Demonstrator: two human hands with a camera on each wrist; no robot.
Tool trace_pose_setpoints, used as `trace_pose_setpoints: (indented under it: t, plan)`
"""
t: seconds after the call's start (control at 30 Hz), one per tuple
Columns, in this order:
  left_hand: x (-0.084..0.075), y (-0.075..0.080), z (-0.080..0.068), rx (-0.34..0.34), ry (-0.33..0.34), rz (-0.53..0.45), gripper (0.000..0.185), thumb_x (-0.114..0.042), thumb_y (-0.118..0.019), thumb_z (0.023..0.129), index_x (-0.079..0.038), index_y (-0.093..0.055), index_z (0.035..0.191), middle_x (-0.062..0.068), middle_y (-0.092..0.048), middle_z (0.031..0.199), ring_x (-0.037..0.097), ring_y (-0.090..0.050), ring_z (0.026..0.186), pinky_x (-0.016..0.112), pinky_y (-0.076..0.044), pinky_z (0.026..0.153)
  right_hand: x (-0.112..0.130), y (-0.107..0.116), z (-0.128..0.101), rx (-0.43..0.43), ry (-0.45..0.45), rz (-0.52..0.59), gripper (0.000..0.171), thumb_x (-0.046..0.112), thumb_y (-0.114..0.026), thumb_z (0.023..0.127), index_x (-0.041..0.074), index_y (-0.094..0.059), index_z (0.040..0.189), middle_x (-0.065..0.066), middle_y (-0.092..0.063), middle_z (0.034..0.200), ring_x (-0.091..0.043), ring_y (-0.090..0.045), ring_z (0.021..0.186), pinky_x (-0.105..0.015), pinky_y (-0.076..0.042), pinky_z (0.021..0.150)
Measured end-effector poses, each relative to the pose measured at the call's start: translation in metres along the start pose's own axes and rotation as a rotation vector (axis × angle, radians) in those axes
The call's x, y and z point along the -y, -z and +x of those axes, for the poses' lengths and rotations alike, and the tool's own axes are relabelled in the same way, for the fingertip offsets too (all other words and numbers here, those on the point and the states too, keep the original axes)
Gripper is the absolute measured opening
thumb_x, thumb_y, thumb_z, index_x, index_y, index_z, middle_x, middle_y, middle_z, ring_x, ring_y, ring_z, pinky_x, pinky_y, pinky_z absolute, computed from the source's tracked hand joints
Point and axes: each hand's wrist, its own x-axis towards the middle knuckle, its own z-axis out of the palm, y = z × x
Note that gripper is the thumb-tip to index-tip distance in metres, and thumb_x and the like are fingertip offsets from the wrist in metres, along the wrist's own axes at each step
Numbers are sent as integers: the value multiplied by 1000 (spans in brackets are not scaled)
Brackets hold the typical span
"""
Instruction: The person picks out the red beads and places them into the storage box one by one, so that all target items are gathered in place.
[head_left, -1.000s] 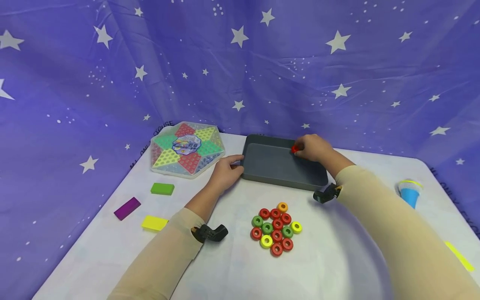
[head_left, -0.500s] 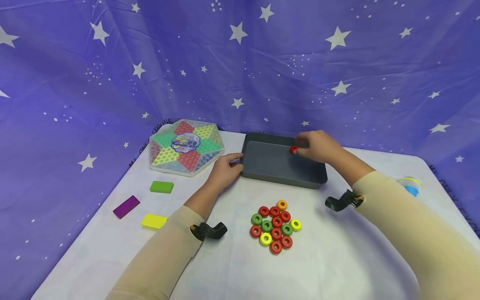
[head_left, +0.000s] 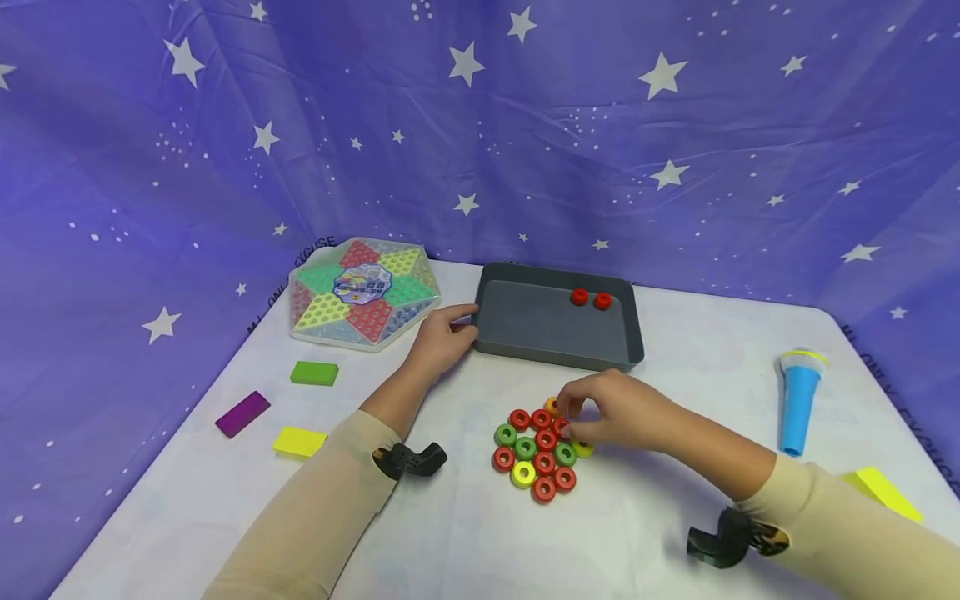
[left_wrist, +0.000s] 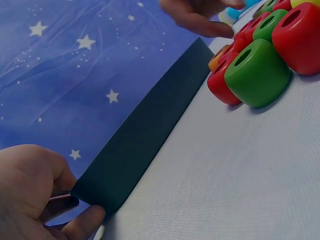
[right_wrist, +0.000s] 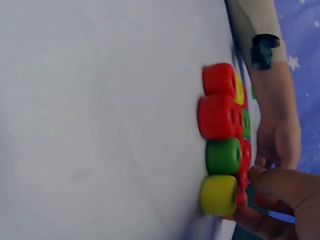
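The right hand point(head_left: 615, 412) pinches a red ring point(head_left: 558, 427) in the cluster just at its fingertips; the tray point(head_left: 630, 333) lies beyond it, its corner gripped by the left hand point(head_left: 442, 340).

We're looking at a staged play or recording corner: a purple star-printed cloth backdrop point(head_left: 600, 125) hangs behind a white cloth-covered surface point(head_left: 675, 533). Toys are spread across it: a hexagonal plastic Chinese-checkers board point(head_left: 363, 292), coloured rectangular blocks (green point(head_left: 314, 373), purple point(head_left: 242, 414), yellow point(head_left: 299, 442)), a blue toy microphone point(head_left: 797, 400).
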Motion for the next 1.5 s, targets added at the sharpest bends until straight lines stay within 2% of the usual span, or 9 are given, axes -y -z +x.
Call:
trace_pose_setpoints:
  t: [0.17,0.33,0.47,0.63,0.77,0.87,1.0,1.27,1.5]
  plan:
    - [2,1,-1,-5,0,0,49,-13,-60,88,-14,-66,137,9,-61,142,26,-61,125,42,-50,103,4,-13,1,2,11,-51,21,25,-80,82,24,-75,102,20,-66,86,-6,-61,82,-29,-52,75]
    - [3,2,-2,-5,16,0,49,-13,-60,89,-15,-65,137,8,-60,143,27,-60,126,43,-49,104,7,-13,4,15,10,-94,24,24,-80,80,20,-76,104,17,-68,88,-8,-61,83,-32,-52,76]
    - [4,2,-2,-2,19,-12,50,-13,-60,89,-14,-65,138,8,-59,144,27,-59,127,44,-49,105,13,-3,4,20,-8,-102,25,24,-79,81,22,-76,105,18,-68,89,-10,-63,85,-32,-52,75]
    - [5,1,-1,4,12,-21,50,-12,-60,88,-12,-65,138,9,-60,143,27,-60,126,44,-50,103,12,27,13,-27,-35,-85,24,22,-78,82,23,-76,105,16,-70,92,-12,-65,89,-36,-55,80]
    - [4,1,-1,4,9,-16,50,-13,-60,87,-13,-66,137,9,-60,142,26,-61,125,43,-50,103,-4,55,34,-94,-37,-64,22,20,-78,83,20,-76,106,10,-73,94,-12,-66,89,-37,-57,80]
    - [4,2,-1,4,3,-17,50,-13,-59,87,-14,-66,137,9,-61,142,25,-62,124,42,-52,99,-20,73,56,-143,-54,-60,24,18,-75,85,16,-75,110,4,-73,96,-16,-62,81,-37,-53,72]
    - [4,3,1,-1,-1,-24,50,-13,-59,86,-15,-66,136,9,-61,141,25,-63,121,41,-53,95,-42,85,89,-187,-96,-68,26,17,-72,88,11,-73,114,-4,-72,99,-22,-59,82,-39,-50,72]
    - [3,1,1,3,3,-22,51,-12,-59,86,-16,-66,137,8,-61,142,24,-63,120,39,-54,93,-80,78,136,-177,-197,-139,26,19,-74,90,7,-73,113,-10,-72,103,-27,-64,93,-46,-52,84]
    - [1,1,1,0,1,-15,50,-13,-60,87,-15,-65,137,8,-61,141,25,-63,122,42,-53,98,-96,62,153,-120,-248,-269,28,24,-73,91,12,-72,116,-8,-71,105,-27,-62,91,-48,-52,81]
